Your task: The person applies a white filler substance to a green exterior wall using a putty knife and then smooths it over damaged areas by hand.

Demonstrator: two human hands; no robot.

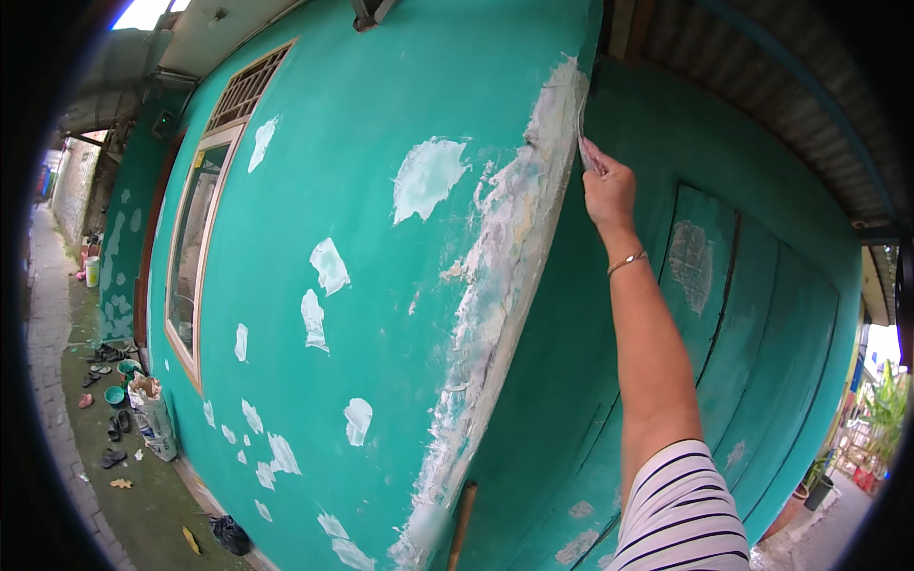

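My right hand (609, 186) is raised at the upper part of the wall's outer corner, its fingers closed round a putty knife (582, 128). The thin blade is seen nearly edge-on, along the right side of the corner. A long, rough strip of whitish-grey putty (495, 285) runs down this corner over the green wall (381, 95). It looks smoother along the edge and ragged toward the left. Several pale putty patches (430, 179) dot the wall's left face. My left hand is out of view.
A framed window (195, 238) is set in the wall at left. Below it stand an open sack (150, 419), green bowls (115, 395), scattered footwear (114, 458) and a black bag (228, 535). A wooden pole (463, 523) leans near the corner's foot. Corrugated roofing (790, 86) hangs overhead at right.
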